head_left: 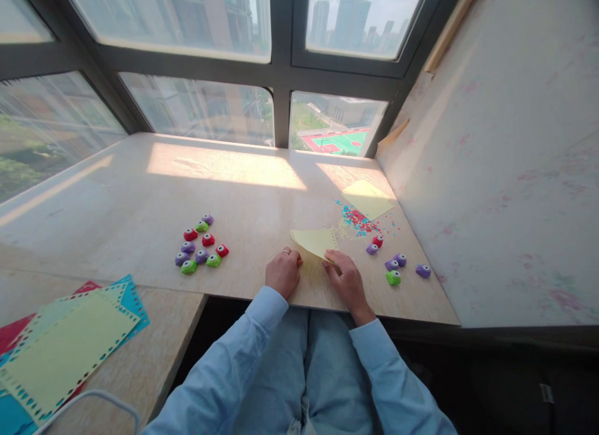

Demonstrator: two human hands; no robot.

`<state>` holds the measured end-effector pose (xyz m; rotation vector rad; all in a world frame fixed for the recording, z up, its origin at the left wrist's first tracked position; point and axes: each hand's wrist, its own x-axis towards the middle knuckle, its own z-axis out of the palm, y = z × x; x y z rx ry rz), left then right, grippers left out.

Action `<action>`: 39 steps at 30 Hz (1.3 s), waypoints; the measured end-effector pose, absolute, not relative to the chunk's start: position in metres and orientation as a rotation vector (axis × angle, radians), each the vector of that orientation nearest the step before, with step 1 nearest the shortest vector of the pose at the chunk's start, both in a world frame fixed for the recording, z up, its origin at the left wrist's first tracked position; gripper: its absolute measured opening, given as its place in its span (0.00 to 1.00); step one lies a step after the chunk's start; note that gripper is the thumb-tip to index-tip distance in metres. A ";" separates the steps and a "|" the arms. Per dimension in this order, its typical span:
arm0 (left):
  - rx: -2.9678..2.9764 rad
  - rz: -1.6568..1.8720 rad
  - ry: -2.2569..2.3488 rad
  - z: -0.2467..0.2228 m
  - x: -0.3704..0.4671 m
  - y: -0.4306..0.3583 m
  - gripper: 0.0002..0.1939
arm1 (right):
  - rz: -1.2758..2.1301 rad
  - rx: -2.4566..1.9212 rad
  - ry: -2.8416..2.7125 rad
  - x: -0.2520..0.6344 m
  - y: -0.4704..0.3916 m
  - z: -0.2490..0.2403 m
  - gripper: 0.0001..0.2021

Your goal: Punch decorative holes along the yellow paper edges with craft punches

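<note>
A pale yellow sheet of paper [314,240] is tilted up above the table edge nearest me, with small punched holes along its far edge. My right hand [345,279] pinches its near right corner between thumb and fingers. Beside the near left part of the sheet, my left hand [283,273] is closed in a fist with a ring on one finger; what it holds, if anything, is hidden. To the right of my right hand lie several small craft punches, among them a green one [393,277] and a purple one [423,271].
Another group of craft punches [201,256] sits to the left. Blue, red and yellow paper bits [358,219] lie scattered by a plain yellow sheet [369,199]. Hole-edged coloured sheets [70,347] and a white cable [100,394] are at lower left. A wall [515,173] bounds the right.
</note>
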<state>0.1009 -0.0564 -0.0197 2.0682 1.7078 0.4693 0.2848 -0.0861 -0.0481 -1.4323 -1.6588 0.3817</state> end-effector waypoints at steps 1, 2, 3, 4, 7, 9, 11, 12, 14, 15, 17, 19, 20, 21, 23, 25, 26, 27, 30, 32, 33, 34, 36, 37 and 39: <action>2.057 0.479 1.696 -0.020 0.102 -0.056 0.09 | 0.381 -1.431 -1.655 0.285 -0.086 -0.048 0.13; 2.040 0.494 1.687 -0.019 0.102 -0.057 0.08 | 0.380 -1.429 -1.651 0.285 -0.086 -0.048 0.13; 2.021 0.512 1.679 -0.019 0.103 -0.057 0.07 | 0.379 -1.428 -1.649 0.285 -0.086 -0.048 0.13; 2.016 0.522 1.676 -0.018 0.102 -0.057 0.06 | 0.378 -1.426 -1.648 0.285 -0.086 -0.049 0.12; 1.644 0.759 1.624 -0.015 0.097 -0.054 0.05 | 0.372 -1.413 -1.663 0.284 -0.086 -0.049 0.12; 1.242 0.940 1.537 -0.012 0.090 -0.049 0.07 | 0.365 -1.400 -1.676 0.284 -0.087 -0.049 0.13; 0.972 1.011 1.448 -0.006 0.082 -0.044 0.08 | 0.354 -1.390 -1.685 0.284 -0.087 -0.049 0.14; 0.907 1.010 1.412 -0.002 0.078 -0.041 0.08 | 0.347 -1.387 -1.690 0.285 -0.087 -0.049 0.14; 0.758 1.019 1.317 0.007 0.071 -0.037 0.07 | 0.331 -1.381 -1.703 0.285 -0.087 -0.048 0.14; 0.697 1.022 1.272 0.012 0.069 -0.036 0.07 | 0.325 -1.376 -1.710 0.285 -0.088 -0.048 0.14; 0.606 1.024 1.197 0.020 0.068 -0.033 0.09 | 0.321 -1.362 -1.723 0.285 -0.088 -0.046 0.15; 0.466 1.015 1.078 0.025 0.070 -0.031 0.10 | 0.328 -1.348 -1.732 0.285 -0.089 -0.044 0.16; 0.382 1.006 1.004 0.027 0.072 -0.030 0.10 | 0.333 -1.341 -1.736 0.285 -0.089 -0.043 0.16; 0.301 0.995 0.927 0.028 0.074 -0.029 0.10 | 0.338 -1.336 -1.739 0.285 -0.089 -0.043 0.17; 0.193 0.971 0.804 0.030 0.080 -0.026 0.09 | 0.350 -1.327 -1.746 0.285 -0.089 -0.041 0.17; 0.182 0.950 0.762 0.031 0.086 -0.023 0.10 | 0.364 -1.324 -1.748 0.284 -0.089 -0.040 0.18; 0.185 0.938 0.755 0.033 0.089 -0.021 0.10 | 0.372 -1.325 -1.745 0.284 -0.089 -0.040 0.18; 0.193 0.926 0.755 0.034 0.092 -0.019 0.10 | 0.378 -1.328 -1.739 0.284 -0.089 -0.040 0.17; 0.237 0.908 0.769 0.039 0.101 -0.014 0.09 | 0.400 -1.337 -1.707 0.284 -0.089 -0.038 0.16; 0.292 0.913 0.782 0.042 0.108 -0.010 0.06 | 0.421 -1.338 -1.682 0.283 -0.089 -0.037 0.15; 0.326 0.913 0.787 0.043 0.112 -0.008 0.04 | 0.435 -1.338 -1.669 0.283 -0.089 -0.037 0.14; 0.362 0.910 0.789 0.044 0.117 -0.006 0.04 | 0.449 -1.336 -1.657 0.283 -0.089 -0.036 0.14; 0.436 0.888 0.786 0.045 0.127 -0.002 0.07 | 0.475 -1.333 -1.633 0.283 -0.089 -0.036 0.13; 0.472 0.872 0.783 0.045 0.133 0.000 0.09 | 0.486 -1.332 -1.620 0.283 -0.089 -0.035 0.13; 0.553 0.847 0.788 0.044 0.147 0.003 0.13 | 0.504 -1.330 -1.595 0.283 -0.088 -0.034 0.12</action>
